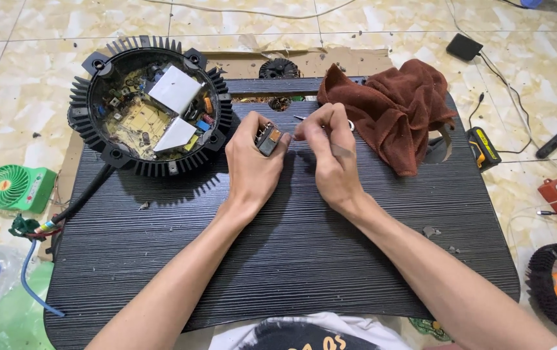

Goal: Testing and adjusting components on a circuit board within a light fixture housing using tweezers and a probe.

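1. Near the black ribbed board's (278, 246) far edge, the left hand (252, 165) pinches a small electronic part (268, 139), fingers closed around it.
2. The right hand (331, 155) grips a thin tool (306, 119), seemingly working on the part.
3. Steady, fine fingertip control is needed.

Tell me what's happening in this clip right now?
A person sits at a black ribbed board laid over a tiled floor. The left hand grips a small electronic component, while the right hand works at it with a thin tool, fingers pinched close. To the left on the board sits an opened round finned housing with a circuit board exposed inside. A brown rag lies to the right of the hands.
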